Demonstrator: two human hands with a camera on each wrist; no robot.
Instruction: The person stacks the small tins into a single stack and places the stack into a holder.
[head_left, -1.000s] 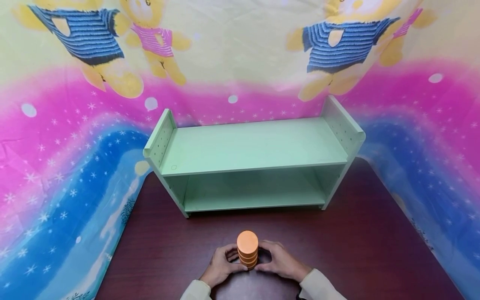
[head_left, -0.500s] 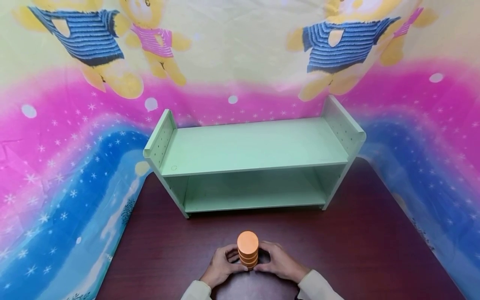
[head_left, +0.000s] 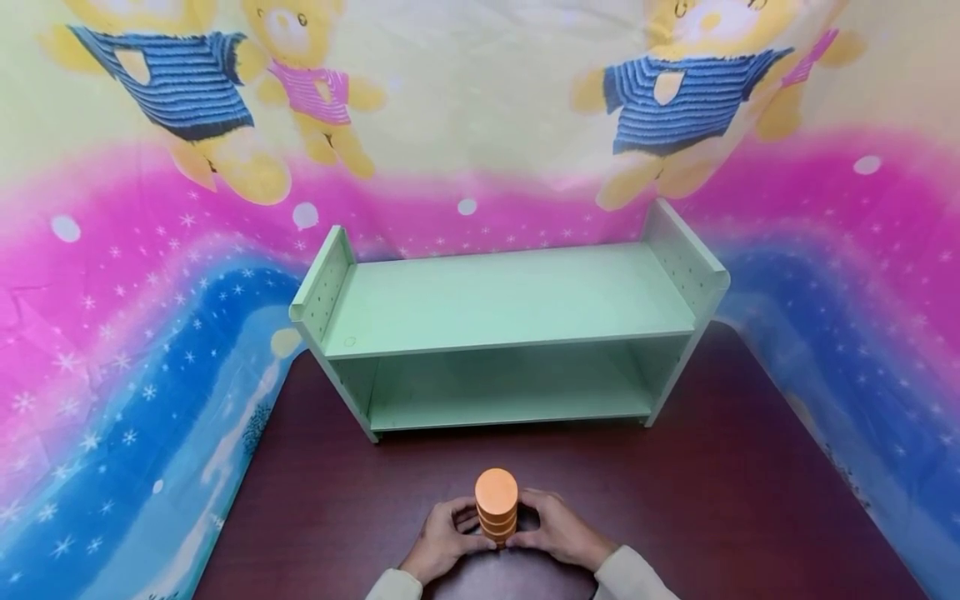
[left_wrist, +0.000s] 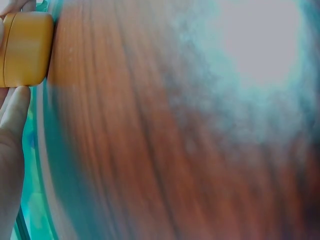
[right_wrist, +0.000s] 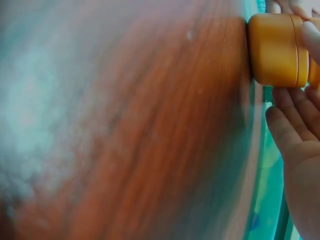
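Note:
A stack of orange round lidded jars (head_left: 497, 493) stands upright on the dark wooden table, in front of the shelf. From its left side my left hand (head_left: 441, 537) holds the stack with fingers and thumb. My right hand (head_left: 561, 527) grips it from the other side, thumb at the front near the other thumb. In the left wrist view, the lowest orange jar (left_wrist: 29, 49) shows at the left edge with a fingertip against it. The right wrist view has the same lower jar (right_wrist: 275, 50) with my fingers around it; the stack's upper part is cut off there.
Behind the hands stands a pale green two-level shelf (head_left: 510, 300) with raised side panels. The dark reddish table (head_left: 720, 500) spreads around it. A curtain (head_left: 465, 125) printed with bears hangs at the back and sides.
The head view has tilted up slightly, so shelf, stack and hands appear a little lower. Both hands keep their hold on the jars, and the stack stays in place on the table.

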